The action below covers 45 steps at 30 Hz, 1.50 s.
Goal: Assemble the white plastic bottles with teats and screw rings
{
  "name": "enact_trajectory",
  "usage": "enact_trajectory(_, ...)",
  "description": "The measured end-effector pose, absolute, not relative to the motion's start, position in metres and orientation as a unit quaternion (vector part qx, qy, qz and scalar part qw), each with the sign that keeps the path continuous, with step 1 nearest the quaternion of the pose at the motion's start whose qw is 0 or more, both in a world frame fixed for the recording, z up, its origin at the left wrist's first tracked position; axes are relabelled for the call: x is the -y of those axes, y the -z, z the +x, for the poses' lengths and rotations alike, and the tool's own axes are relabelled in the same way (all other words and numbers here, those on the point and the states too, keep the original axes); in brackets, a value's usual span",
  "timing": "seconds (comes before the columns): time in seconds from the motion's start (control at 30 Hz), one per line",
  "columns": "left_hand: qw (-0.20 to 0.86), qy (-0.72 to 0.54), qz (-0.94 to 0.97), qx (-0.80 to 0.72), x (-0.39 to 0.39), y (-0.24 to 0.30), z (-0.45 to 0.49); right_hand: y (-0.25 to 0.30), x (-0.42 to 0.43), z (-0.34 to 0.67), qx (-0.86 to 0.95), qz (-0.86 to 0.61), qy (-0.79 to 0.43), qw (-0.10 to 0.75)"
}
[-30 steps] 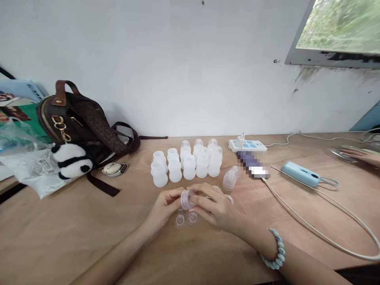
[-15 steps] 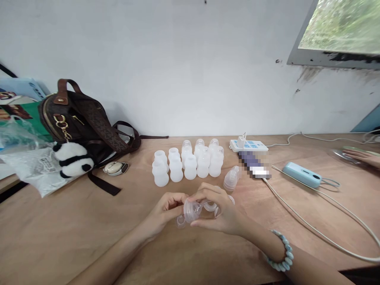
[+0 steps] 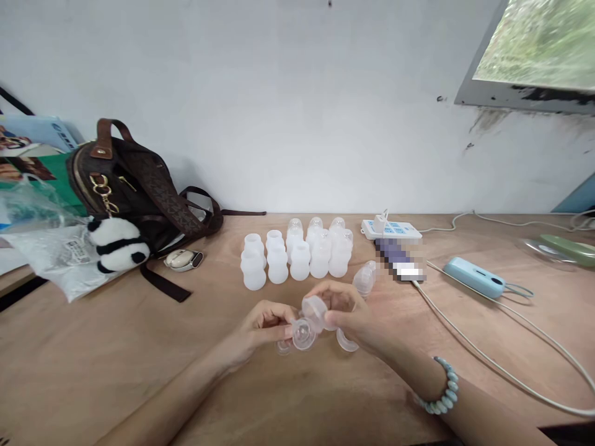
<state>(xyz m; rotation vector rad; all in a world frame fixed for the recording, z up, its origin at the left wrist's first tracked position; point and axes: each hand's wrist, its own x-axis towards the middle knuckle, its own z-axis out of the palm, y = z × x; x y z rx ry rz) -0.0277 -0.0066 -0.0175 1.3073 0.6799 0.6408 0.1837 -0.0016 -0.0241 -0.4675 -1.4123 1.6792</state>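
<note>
My left hand (image 3: 268,325) pinches a clear bottle nipple in its ring (image 3: 304,334), turned toward me. Close against it, my right hand (image 3: 348,313) grips a clear dome-shaped bottle cap (image 3: 314,310) by its side. The two pieces overlap in view, and I cannot tell whether they touch. Below my right hand lies a clear curved piece (image 3: 348,341), partly hidden. Another small clear ring (image 3: 283,347) rests on the table under my left fingertips. Just beyond my right hand a clear nipple-and-cap piece (image 3: 365,279) lies tilted.
Several white baby bottles (image 3: 277,265) stand in rows, some with clear caps. To the left are a brown backpack (image 3: 139,179), a panda plush (image 3: 118,244) and a mouse (image 3: 179,259). A power strip (image 3: 395,230), a blurred-out phone (image 3: 397,257) and a blue power bank (image 3: 474,277) lie right.
The clear piece held between both hands now shows as two parts, the cap in my right hand and the nipple in my left. Another person's hand at the far right has gone from view.
</note>
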Motion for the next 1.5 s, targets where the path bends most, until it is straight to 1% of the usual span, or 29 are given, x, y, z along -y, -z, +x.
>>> enact_trajectory(0.07, 0.682, -0.307, 0.588, -0.308, 0.004, 0.014, -0.032, 0.02, -0.004, 0.191, 0.544, -0.21, -0.661, 0.472)
enact_trajectory(0.13, 0.659, -0.339, 0.588, -0.324, 0.0, 0.011, -0.036, 0.016, -0.01, 0.201, 0.537, -0.254, -0.619, 0.514)
enact_trajectory(0.2, 0.626, -0.353, 0.599, -0.353, -0.004, 0.007, -0.041, 0.012, -0.015, 0.21, 0.571, -0.308, -0.529, 0.548)
enact_trajectory(0.27, 0.577, -0.341, 0.626, -0.399, -0.01, 0.005, -0.046, 0.009, -0.017, 0.217, 0.642, -0.365, -0.397, 0.545)
enact_trajectory(0.33, 0.512, -0.309, 0.658, -0.458, -0.015, 0.006, -0.051, 0.009, -0.017, 0.22, 0.729, -0.405, -0.256, 0.49)
enact_trajectory(0.4, 0.441, -0.243, 0.693, -0.515, -0.017, 0.01, -0.056, 0.009, -0.016, 0.221, 0.808, -0.417, -0.135, 0.395)
enact_trajectory(0.47, 0.383, -0.155, 0.729, -0.545, -0.018, 0.015, -0.059, 0.009, -0.014, 0.22, 0.862, -0.412, -0.057, 0.291)
enact_trajectory(0.53, 0.348, -0.087, 0.757, -0.547, -0.017, 0.017, -0.06, 0.009, -0.012, 0.22, 0.887, -0.412, -0.017, 0.209)
enact_trajectory(0.6, 0.326, -0.073, 0.775, -0.537, -0.016, 0.018, -0.061, 0.007, -0.011, 0.22, 0.892, -0.42, 0.013, 0.165)
enact_trajectory(0.7, 0.29, -0.101, 0.787, -0.535, -0.017, 0.02, -0.062, 0.006, -0.011, 0.221, 0.883, -0.439, 0.073, 0.147)
enact_trajectory(0.77, 0.264, -0.112, 0.788, -0.545, -0.019, 0.024, -0.064, 0.006, -0.012, 0.223, 0.877, -0.449, 0.095, 0.145)
enact_trajectory(0.83, 0.243, -0.117, 0.79, -0.551, -0.021, 0.028, -0.065, 0.005, -0.013, 0.224, 0.879, -0.448, 0.084, 0.141)
enact_trajectory(0.97, 0.219, -0.116, 0.792, -0.558, -0.022, 0.032, -0.066, 0.002, -0.009, 0.221, 0.895, -0.426, -0.014, 0.133)
enact_trajectory(1.07, 0.199, -0.098, 0.789, -0.573, -0.021, 0.028, -0.064, -0.001, -0.001, 0.215, 0.911, -0.376, -0.105, 0.134)
enact_trajectory(1.13, 0.189, -0.093, 0.79, -0.576, -0.02, 0.024, -0.063, -0.002, 0.004, 0.211, 0.92, -0.343, -0.134, 0.135)
enact_trajectory(1.23, 0.185, -0.091, 0.79, -0.578, -0.019, 0.022, -0.061, -0.001, 0.005, 0.209, 0.924, -0.336, -0.109, 0.145)
enact_trajectory(1.33, 0.186, -0.09, 0.789, -0.578, -0.018, 0.022, -0.06, 0.003, 0.0, 0.211, 0.909, -0.384, -0.042, 0.157)
enact_trajectory(1.5, 0.184, -0.093, 0.788, -0.58, -0.018, 0.023, -0.061, 0.013, -0.01, 0.221, 0.888, -0.439, 0.075, 0.111)
